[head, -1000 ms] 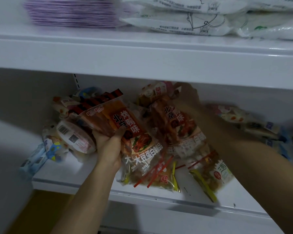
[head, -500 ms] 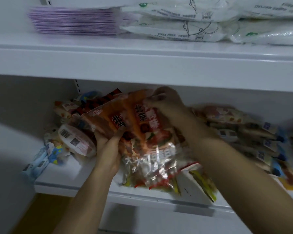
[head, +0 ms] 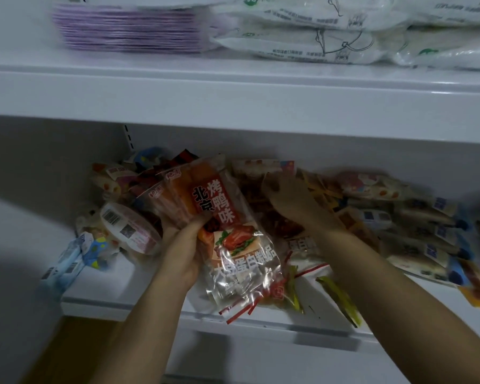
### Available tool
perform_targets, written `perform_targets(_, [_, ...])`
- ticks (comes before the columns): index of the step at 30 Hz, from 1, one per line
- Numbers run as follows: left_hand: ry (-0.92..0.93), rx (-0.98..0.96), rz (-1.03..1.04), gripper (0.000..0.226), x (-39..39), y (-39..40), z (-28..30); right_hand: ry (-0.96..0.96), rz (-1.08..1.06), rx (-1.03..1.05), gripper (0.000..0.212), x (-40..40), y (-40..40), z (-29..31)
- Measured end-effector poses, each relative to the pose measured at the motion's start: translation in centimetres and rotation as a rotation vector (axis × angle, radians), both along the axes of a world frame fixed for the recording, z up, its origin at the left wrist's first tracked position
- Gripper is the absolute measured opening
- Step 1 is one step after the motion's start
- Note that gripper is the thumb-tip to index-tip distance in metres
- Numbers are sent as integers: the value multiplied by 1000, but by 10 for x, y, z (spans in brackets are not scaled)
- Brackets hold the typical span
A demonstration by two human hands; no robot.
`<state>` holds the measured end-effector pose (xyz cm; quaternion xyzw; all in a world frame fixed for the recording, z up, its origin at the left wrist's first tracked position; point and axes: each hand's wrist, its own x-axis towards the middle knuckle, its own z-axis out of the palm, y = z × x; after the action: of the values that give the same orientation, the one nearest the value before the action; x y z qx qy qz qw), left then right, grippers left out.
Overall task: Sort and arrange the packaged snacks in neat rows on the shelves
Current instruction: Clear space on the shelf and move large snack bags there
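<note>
My left hand grips a stack of orange roast-duck snack packets, thumb across the front one, held above the lower white shelf. My right hand reaches into the pile behind, fingers down on another packet; blur hides whether they curl round it. More clear packets with red and green stripes lie under my right forearm.
A round pink-labelled pack and blue-white small packs sit at the shelf's left end. Cream and blue packets are heaped to the right. The upper shelf carries purple packs and white bags.
My right hand brought an orange packet onto the stack in my left hand, let it go and moved back to the right into the pile. The left hand stayed put.
</note>
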<state>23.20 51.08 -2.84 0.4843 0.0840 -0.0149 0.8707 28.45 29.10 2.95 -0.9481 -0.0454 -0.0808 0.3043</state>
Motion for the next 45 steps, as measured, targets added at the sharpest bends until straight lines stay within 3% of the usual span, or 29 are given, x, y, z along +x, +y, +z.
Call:
perform_targets(1, [3, 3, 0, 82, 1, 0, -2, 86, -7, -123, 33, 2, -11, -14])
perform_targets(4, [-3, 12, -5, 88, 3, -1, -2, 245, -18, -356, 97, 4, -20, -51])
perform_targets(5, [-10, 17, -6, 91, 3, -2, -1, 243, -33, -386, 103, 4, -18, -57])
perform_targets(13, [-24, 33, 20, 86, -5, -7, 9, 227, -6, -378, 105, 7, -36, -58])
perform_targets(17, [-30, 45, 40, 85, -6, -12, 14, 48, -155, -131, 114, 10, -47, -53])
perform_targets(24, [-28, 56, 74, 51, -7, -17, 15, -43, -266, 41, 67, 23, -67, -14])
perform_targets(28, [-9, 61, 75, 56, -7, -18, 17, -31, -326, 171, 61, 22, -86, 26])
perform_targets(30, [0, 68, 80, 61, -6, -18, 16, -47, -375, 200, 44, 18, -95, 46])
perform_targets(32, [5, 70, 65, 62, -5, -17, 16, -15, -371, 384, 34, 10, -101, 57])
perform_targets(35, [3, 66, 50, 67, -6, -17, 17, -21, -242, 783, 45, -9, -103, 68])
perform_targets(37, [0, 61, 56, 67, -7, -17, 19, -20, -156, 916, 41, -18, -98, 70])
perform_targets(39, [-3, 61, 51, 62, -10, -17, 23, 48, -108, 942, 40, -25, -84, 68])
perform_targets(42, [-2, 69, 28, 38, -17, -21, 33, 146, -59, 940, 67, -31, -47, 52])
perform_targets(45, [24, 91, -4, 21, -20, -19, 39, 151, -30, 874, 66, -35, -1, 31])
